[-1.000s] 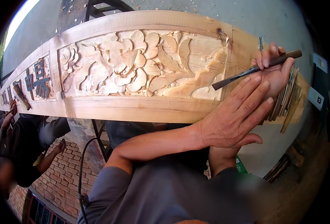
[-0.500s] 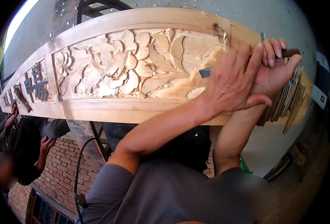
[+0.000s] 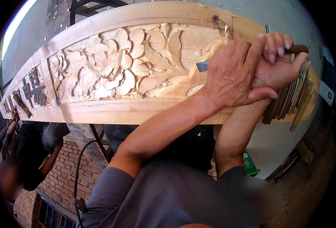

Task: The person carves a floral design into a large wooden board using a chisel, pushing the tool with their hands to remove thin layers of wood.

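Note:
A flat-bladed wood chisel (image 3: 202, 66) lies low over the carved wooden panel (image 3: 99, 108), its blade pointing left at the edge of a raised leaf shape. My left hand (image 3: 230, 70) is closed over the shank, palm down, leaving only the blade end showing. Farther right, my right hand (image 3: 280, 64) is turned palm up, with its fingers curled round the dark wooden handle (image 3: 297, 49). The two hands overlap at the right one's wrist. Petals and leaves in relief (image 3: 124, 62) fill the panel left of the blade.
Several carving tools (image 3: 285, 98) lie in a row on the panel's right end, beside my right wrist. At the far left another person (image 3: 27, 152) works near dark raised characters (image 3: 35, 87) and a wooden mallet-like tool (image 3: 21, 105). A black cable (image 3: 76, 171) hangs by my left arm.
The view has shifted slightly, so the panel sits higher and farther left. Against the wood, the chisel has barely moved. The other person's lower hand has drawn back from the knee.

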A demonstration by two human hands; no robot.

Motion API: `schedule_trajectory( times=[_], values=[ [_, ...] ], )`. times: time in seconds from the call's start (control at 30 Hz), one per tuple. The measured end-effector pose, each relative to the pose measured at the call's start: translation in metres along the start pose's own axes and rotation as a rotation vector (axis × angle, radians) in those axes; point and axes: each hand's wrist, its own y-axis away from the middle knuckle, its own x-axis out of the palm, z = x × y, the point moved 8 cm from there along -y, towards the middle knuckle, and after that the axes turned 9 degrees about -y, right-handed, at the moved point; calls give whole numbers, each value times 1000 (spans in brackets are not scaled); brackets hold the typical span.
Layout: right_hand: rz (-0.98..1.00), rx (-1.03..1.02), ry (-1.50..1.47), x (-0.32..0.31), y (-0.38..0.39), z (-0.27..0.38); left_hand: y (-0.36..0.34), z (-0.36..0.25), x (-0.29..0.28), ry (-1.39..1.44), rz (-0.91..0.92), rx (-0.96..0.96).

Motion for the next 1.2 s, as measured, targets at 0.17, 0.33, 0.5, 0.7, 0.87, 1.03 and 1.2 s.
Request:
schedule_trajectory(
  times=[0.17, 0.33, 0.5, 0.7, 0.87, 1.03, 1.2],
  values=[
    [38, 40, -13, 2, -2, 0, -1, -2, -2, 29, -38, 4],
    [40, 63, -6, 2, -5, -4, -1, 1, -3, 21, -49, -26],
    [14, 88, 18, -1, -8, -7, -1, 2, -4, 11, -44, -50],
    [82, 107, -22, 5, -4, -15, 3, 4, -3, -7, -48, -57],
    [58, 138, -6, 1, -7, -15, 5, 3, -3, -12, -39, -64],
    [44, 148, 12, 1, -6, -18, 5, 2, -6, -28, -28, -95],
    [-49, 164, 59, 9, 6, -37, 11, 8, -21, -37, -51, -160]
  ],
)
